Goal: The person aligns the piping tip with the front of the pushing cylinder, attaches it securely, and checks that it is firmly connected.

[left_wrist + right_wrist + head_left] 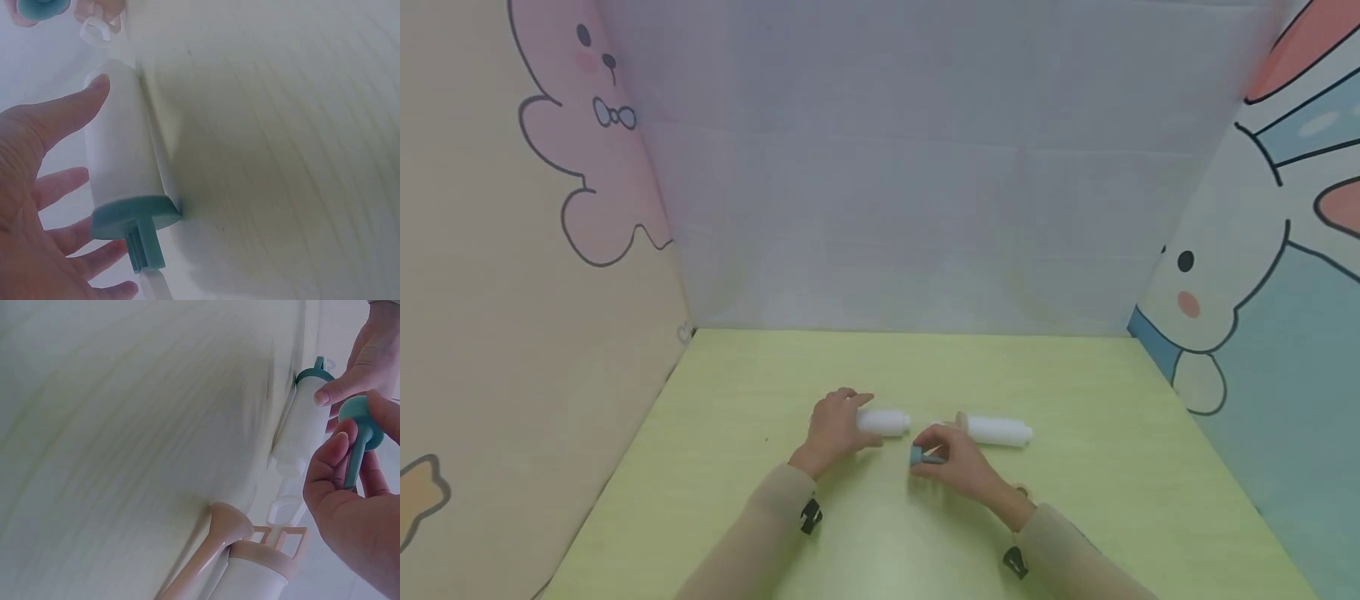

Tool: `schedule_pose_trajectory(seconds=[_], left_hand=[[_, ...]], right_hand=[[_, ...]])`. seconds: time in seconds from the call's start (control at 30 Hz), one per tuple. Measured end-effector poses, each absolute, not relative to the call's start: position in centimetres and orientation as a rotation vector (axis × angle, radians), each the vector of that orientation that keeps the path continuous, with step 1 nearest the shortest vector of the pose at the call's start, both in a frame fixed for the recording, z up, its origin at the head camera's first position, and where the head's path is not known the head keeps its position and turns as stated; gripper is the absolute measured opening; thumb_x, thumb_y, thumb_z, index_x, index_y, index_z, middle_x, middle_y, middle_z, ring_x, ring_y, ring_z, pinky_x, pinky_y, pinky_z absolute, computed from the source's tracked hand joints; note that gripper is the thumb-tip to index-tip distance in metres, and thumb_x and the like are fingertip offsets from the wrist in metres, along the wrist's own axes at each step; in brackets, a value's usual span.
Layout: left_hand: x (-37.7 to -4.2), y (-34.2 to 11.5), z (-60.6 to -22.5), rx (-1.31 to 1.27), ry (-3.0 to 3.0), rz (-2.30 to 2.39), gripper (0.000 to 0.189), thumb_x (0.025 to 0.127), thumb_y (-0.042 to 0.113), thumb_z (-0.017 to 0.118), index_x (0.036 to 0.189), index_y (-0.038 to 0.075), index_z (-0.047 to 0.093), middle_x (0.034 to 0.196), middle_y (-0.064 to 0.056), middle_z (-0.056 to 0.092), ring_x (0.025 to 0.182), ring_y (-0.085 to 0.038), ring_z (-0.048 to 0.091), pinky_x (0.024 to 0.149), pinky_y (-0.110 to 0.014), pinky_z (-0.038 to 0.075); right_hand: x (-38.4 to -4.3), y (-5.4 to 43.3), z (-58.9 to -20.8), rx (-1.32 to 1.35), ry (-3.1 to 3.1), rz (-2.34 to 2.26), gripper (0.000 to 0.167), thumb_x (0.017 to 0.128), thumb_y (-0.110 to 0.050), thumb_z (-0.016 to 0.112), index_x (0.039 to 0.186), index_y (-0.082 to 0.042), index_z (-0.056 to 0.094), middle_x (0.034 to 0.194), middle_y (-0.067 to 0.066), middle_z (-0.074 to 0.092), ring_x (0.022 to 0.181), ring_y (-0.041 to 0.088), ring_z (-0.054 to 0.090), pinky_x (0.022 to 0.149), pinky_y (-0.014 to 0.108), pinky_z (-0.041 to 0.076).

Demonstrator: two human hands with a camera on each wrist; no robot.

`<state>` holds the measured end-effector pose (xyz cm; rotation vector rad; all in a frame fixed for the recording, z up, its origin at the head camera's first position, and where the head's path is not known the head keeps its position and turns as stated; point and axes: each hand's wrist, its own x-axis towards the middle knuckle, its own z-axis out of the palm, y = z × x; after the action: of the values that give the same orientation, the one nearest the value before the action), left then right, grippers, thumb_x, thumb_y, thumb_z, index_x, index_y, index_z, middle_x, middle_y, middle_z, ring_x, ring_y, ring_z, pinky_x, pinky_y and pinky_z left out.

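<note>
Pinching teal round-headed plastic stem [360, 429], R hand [957, 460] sits nr white teal-ended plastic cylinder [883, 422]. L hand [837, 425], fingers apart, straddles it.

In the head view, your left hand [835, 429] hides the green end [136, 217] of the white tube [883, 422] nearer the tabletop's [880, 542] left edge. The tabletop's near edge is cut off. Your right hand [957, 461] seems to cover part of the peach cap [265, 556]. The left wrist view cuts your green piece [42, 7]. A dark speck [766, 439] is too tiny to name.
</note>
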<state>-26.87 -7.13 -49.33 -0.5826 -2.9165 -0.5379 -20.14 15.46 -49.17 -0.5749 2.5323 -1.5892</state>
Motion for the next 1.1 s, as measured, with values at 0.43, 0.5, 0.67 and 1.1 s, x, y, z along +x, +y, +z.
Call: schedule_pose_trajectory(seconds=[0.43,0.5,0.67,1.1], left_hand=[[-27.9,-7.3,-52.1,-0.68,-2.965,-0.465,0.071,0.067,0.044,0.083,0.131,0.022,0.06,0.118,-0.009,0.057,0.11,-0.035,0.048,0.088,-0.058,0.034],[-27.9,-7.3,-52.4,-0.677,-2.947,-0.466,0.065,0.07,0.041,0.082,0.129,0.023,0.061,0.116,-0.009,0.059,0.109,-0.035,0.048,0.089,-0.06,0.033],[-28.0,-7.3,-52.5,-0.655,-2.924,-0.479,0.055,0.076,0.034,0.079,0.127,0.025,0.063,0.111,-0.007,0.062,0.108,-0.036,0.05,0.091,-0.067,0.028],[-28.1,-7.6,-52.8,-0.666,-2.899,-0.522,0.049,0.075,0.031,0.079,0.122,0.028,0.065,0.103,-0.004,0.06,0.098,-0.032,0.05,0.078,-0.052,0.036]], right_hand=[[-19.1,15.2,-46.5,-0.563,2.507,-1.587,0.025,0.081,-0.002,0.074,0.101,0.006,0.062,0.1,0.017,0.061,0.084,0.033,0.063,0.072,0.032,0.052],[-19.2,15.2,-46.5,-0.567,2.507,-1.586,0.025,0.081,-0.002,0.074,0.101,0.006,0.062,0.1,0.017,0.061,0.085,0.034,0.063,0.073,0.035,0.052],[-19.6,15.5,-47.1,-0.565,2.516,-1.583,0.025,0.081,-0.003,0.074,0.101,0.005,0.062,0.1,0.016,0.061,0.085,0.034,0.063,0.073,0.035,0.052],[-20.9,15.9,-50.3,-0.489,2.543,-1.595,0.028,0.079,-0.014,0.078,0.102,-0.005,0.064,0.101,0.005,0.061,0.084,0.025,0.064,0.071,0.029,0.051]])
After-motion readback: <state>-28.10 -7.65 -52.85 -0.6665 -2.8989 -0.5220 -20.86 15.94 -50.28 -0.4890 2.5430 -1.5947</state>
